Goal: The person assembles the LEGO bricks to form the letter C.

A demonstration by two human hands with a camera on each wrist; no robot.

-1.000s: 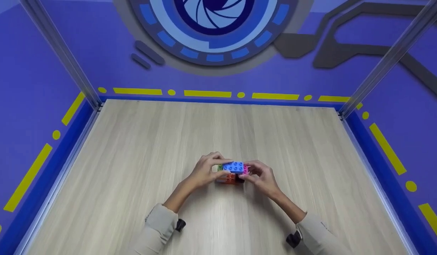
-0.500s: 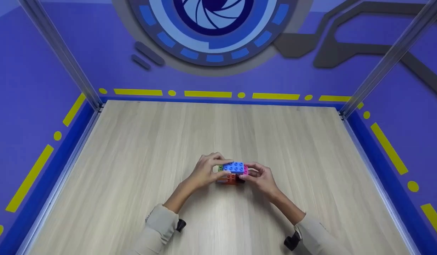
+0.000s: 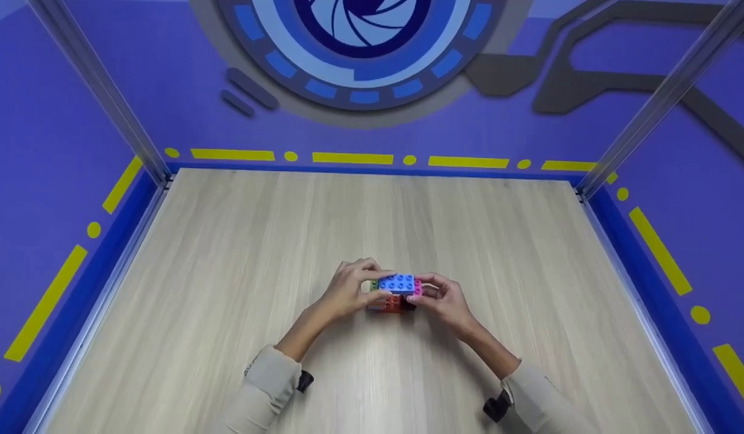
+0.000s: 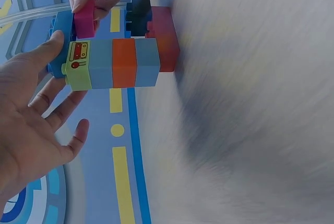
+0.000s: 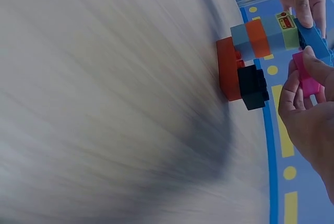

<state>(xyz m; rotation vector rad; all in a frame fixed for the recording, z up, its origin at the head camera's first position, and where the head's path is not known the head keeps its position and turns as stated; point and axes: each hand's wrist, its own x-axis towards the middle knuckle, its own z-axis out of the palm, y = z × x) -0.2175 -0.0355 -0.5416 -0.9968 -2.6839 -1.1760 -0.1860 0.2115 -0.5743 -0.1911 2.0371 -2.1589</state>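
My left hand point(image 3: 350, 288) holds the blue brick point(image 3: 397, 284) between thumb and finger, at the top of a small toy-brick stack. My right hand point(image 3: 447, 303) pinches a pink brick point(image 5: 306, 75) against the blue brick's right end, from below. Under the blue brick's left end stands a column: a light green brick point(image 4: 79, 66) with a printed picture, then a light blue, an orange point(image 4: 124, 63) and another light blue brick. The column rises from a red base brick point(image 5: 227, 72). A dark brick point(image 5: 252, 87) sits on the base's other end, with a gap below the pink brick.
The stack stands on a wood-grain table point(image 3: 257, 241). Blue printed walls point(image 3: 372, 138) with yellow marks enclose its back and sides. Metal posts point(image 3: 667, 96) stand at the rear corners.
Both hands and the bricks stay almost in place. The right fingers shift slightly on the pink brick; the view itself moves a little.
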